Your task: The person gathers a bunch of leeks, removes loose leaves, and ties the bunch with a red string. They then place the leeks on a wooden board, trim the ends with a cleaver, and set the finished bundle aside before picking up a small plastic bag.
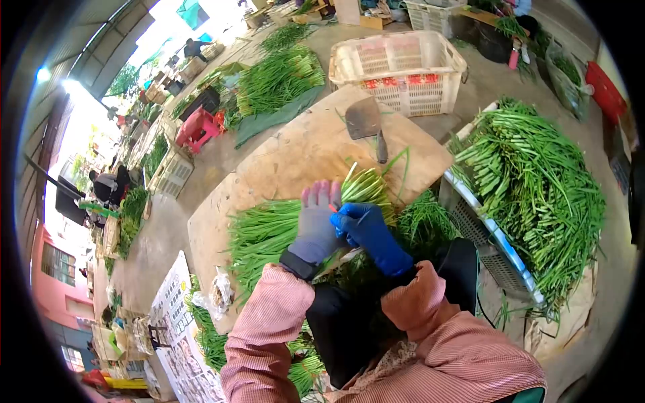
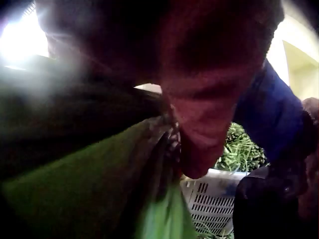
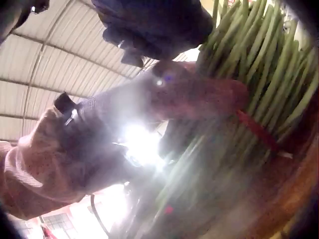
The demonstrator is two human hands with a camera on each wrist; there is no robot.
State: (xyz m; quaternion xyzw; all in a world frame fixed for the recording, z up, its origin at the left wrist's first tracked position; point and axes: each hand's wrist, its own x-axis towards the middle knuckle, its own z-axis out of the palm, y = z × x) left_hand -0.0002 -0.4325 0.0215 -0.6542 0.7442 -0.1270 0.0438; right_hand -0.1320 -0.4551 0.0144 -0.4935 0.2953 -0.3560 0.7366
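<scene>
Slender green stalks [image 1: 368,190] are pressed on a flat tan wooden board [image 1: 289,158] by the grey knit-gloved left hand [image 1: 317,225], fingers straight; beside a narrow red strip [image 3: 256,130], the smooth blue-gloved right hand's [image 1: 371,232] fingers are bent, any grip unclear.

Is 1 wide tan board [image 1: 269,168], stained brown in places. Carries 1 spread of long green leaves [image 1: 265,228] along the near side, 1 metal scraper [image 1: 363,118] near the far edge, handle toward the near side, loose green blades [image 1: 398,165] beside that handle, and 1 crumpled plastic bag [image 1: 220,294] at the left edge.
</scene>
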